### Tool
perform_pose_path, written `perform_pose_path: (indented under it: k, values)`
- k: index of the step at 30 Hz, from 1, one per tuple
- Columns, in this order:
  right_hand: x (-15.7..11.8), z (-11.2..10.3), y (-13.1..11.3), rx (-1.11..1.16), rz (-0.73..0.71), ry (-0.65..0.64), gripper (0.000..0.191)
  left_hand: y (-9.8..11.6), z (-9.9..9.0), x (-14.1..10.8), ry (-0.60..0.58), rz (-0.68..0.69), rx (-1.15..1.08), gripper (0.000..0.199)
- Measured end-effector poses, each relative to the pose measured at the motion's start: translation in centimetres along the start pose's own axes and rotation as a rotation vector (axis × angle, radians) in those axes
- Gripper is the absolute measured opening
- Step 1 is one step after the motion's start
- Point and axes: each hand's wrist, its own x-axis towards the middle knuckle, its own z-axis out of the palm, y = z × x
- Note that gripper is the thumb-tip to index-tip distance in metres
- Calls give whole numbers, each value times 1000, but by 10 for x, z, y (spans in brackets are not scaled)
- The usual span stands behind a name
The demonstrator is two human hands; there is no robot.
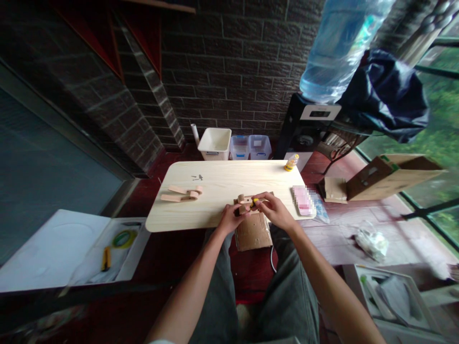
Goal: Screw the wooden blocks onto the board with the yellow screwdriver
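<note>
My left hand point(229, 219) is closed around the near end of a tan piece point(245, 209) with a rounded, curled end, over the table's front edge. My right hand point(275, 210) pinches a small yellow-and-black tool point(254, 203) against that piece; its tip is too small to make out. Another tan curled end point(241, 197) shows just beyond the fingers. Under both hands lies a cardboard sheet point(254, 234), hanging past the table edge toward my lap. Two similar tan strips point(177, 197) with curled ends rest at the left of the table.
The pale table point(215, 177) carries small dark metal bits point(198, 177), a yellow-capped bottle point(291, 163) and a pink packet point(302, 200). Bins point(215, 143) stand behind it, beside a water dispenser point(304, 124). Open boxes flank me: a white one point(132, 248) left, a cardboard one point(373, 179) right.
</note>
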Motion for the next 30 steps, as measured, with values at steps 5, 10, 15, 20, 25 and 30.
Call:
perform_pose_path:
  k: [5,10,15,20,25,30]
  values:
    - [0,-1,1,-12,-26,-4,37,2,-1,0,7,2,-19,35]
    - [1,-4,1,-21,-29,-45,36,-3,-1,1,-2,34,7,36]
    - [-1,-1,2,20,-19,-2,37,-6,2,1,9,25,11,38]
    - [-5,1,3,30,-10,10,35,-4,2,1,21,29,-8,34]
    - [-4,-3,0,0,-18,-14,34,-4,2,1,-1,40,-3,35]
    - [-1,-1,-1,3,-28,-10,36,-6,2,2,5,41,8,36]
